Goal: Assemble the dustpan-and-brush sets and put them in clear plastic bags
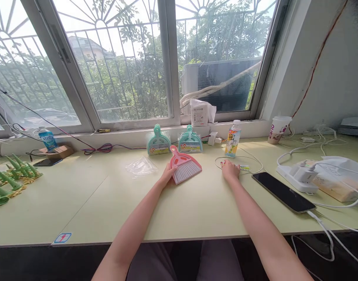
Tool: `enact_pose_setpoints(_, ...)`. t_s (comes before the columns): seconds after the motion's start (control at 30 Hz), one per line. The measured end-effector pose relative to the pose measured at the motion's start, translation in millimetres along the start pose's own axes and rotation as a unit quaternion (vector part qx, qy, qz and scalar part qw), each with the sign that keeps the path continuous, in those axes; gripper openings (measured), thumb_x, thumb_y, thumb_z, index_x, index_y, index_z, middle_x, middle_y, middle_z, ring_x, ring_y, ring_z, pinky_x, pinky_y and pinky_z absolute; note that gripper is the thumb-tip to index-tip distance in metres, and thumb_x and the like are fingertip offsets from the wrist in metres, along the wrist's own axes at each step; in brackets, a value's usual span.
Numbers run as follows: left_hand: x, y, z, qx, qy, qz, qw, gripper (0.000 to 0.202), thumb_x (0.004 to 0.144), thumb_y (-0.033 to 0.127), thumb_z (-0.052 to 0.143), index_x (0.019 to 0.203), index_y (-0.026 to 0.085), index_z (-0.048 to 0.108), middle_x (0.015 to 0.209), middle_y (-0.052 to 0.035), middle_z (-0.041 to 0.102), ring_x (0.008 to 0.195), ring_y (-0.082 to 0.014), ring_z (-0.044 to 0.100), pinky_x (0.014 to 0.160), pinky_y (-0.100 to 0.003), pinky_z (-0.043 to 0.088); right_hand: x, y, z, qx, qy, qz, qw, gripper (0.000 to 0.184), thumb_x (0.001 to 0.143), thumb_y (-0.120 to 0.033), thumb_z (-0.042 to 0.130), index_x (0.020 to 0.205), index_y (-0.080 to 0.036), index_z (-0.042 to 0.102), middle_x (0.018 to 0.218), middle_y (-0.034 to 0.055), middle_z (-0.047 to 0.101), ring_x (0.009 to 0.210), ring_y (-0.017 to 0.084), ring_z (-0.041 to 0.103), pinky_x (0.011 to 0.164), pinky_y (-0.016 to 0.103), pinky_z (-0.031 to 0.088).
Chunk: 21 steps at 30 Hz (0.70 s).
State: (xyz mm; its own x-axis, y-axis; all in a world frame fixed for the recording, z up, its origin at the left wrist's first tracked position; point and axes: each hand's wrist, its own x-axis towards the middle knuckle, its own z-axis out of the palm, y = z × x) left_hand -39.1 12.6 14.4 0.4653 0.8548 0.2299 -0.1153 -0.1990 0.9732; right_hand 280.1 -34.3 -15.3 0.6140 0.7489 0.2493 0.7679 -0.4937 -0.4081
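My left hand (167, 174) grips the left edge of a pink dustpan-and-brush set (184, 168), tilted above the table with its pale bristles towards me. My right hand (230, 170) is down on the table, fingers curled over a small printed card (244, 168) whose green and white end sticks out to the right. A thin cord loop (259, 162) lies around that hand. Behind the pink set, a green dustpan set (158, 142) and another green dustpan set (190, 140) stand upright by the windowsill, each with a printed card across its front.
A clear plastic bag (141, 167) lies left of the pink set. A drink bottle (232, 138) stands behind my right hand. To the right are a phone (284, 192), a power strip (297, 179) with cables and a cup (278, 129). Green spiky plastic parts (9, 177) lie far left.
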Motion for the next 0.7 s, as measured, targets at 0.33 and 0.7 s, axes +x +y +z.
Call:
enact_pose_setpoints(0.33,-1,2,0.3,-0.026,-0.018,-0.020,0.999,0.073,0.070,0.048,0.076,0.135,0.023,0.052,0.130,-0.0119,0.060,0.127,-0.0374,0.050,0.108,-0.054,0.035,-4,-4,-8,0.126,0.137,0.002,0.983,0.034,0.083,-0.008,0.047,0.111,-0.018,0.063,0.106,0.0133,0.070,0.110,0.029,0.055,0.099,0.046,0.027)
enact_pose_setpoints(0.7,-3,1,11.1,-0.049,-0.007,-0.005,0.999,0.066,0.074,0.050,0.075,0.131,0.024,0.055,0.123,-0.0108,0.063,0.120,-0.0331,0.056,0.103,-0.048,0.044,-67,-89,-25,0.334,0.051,-0.338,0.879,0.017,0.088,-0.031,0.059,0.081,-0.026,0.073,0.086,0.0031,0.075,0.086,0.022,0.064,0.092,0.039,0.038)
